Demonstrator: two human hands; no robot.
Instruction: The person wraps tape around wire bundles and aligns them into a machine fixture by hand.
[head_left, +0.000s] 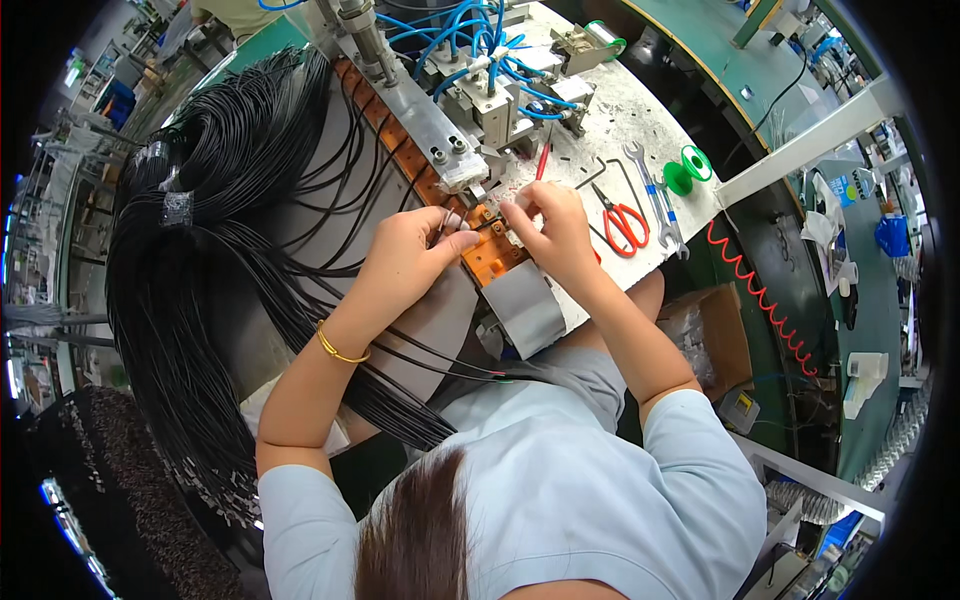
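Note:
My left hand (412,255) pinches the end of a thin black cable (440,352) and rests against an orange fixture block (490,255) at the workbench edge. My right hand (548,225) is closed on a small white connector piece (514,236) right above the same block. The two hands almost touch. The cable runs back under my left forearm toward my lap. A gold bangle (338,350) sits on my left wrist.
A big bundle of black cables (200,220) drapes to the left. Behind the hands stands a metal machine with blue air hoses (470,40). Red-handled scissors (622,220), wrenches (655,195), a green spool (688,170) lie on the right. A cardboard box (715,340) sits below the bench.

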